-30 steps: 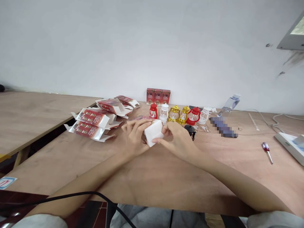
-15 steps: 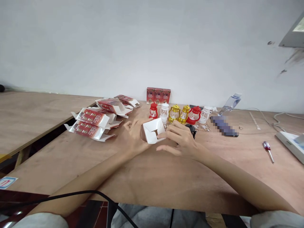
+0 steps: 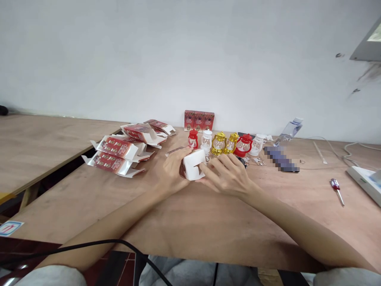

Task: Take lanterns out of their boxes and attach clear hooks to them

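Both my hands are on a small cardboard box (image 3: 193, 166), white inside and red-printed outside, low over the wooden table (image 3: 190, 222). My left hand (image 3: 173, 171) grips its left side, thumb over the top. My right hand (image 3: 228, 174) presses its fingers against the box's white end flaps. Just behind the box stands a row of small toy lanterns (image 3: 226, 143): red, white, two gold, red, white. Three closed red boxes (image 3: 199, 120) stand against the wall behind them.
Several flat, unfolded red-and-white boxes (image 3: 119, 153) lie to the left. A plastic bottle (image 3: 288, 130) lies at the right, with a blurred dark object (image 3: 281, 159), a red-handled screwdriver (image 3: 337, 190), cables and a white device (image 3: 364, 180). A second table (image 3: 32, 143) stands left, across a gap.
The box's end stood open half a second ago, showing its white inside; now the flaps are folded in and my right hand's fingers press on them. The box sits slightly lower.
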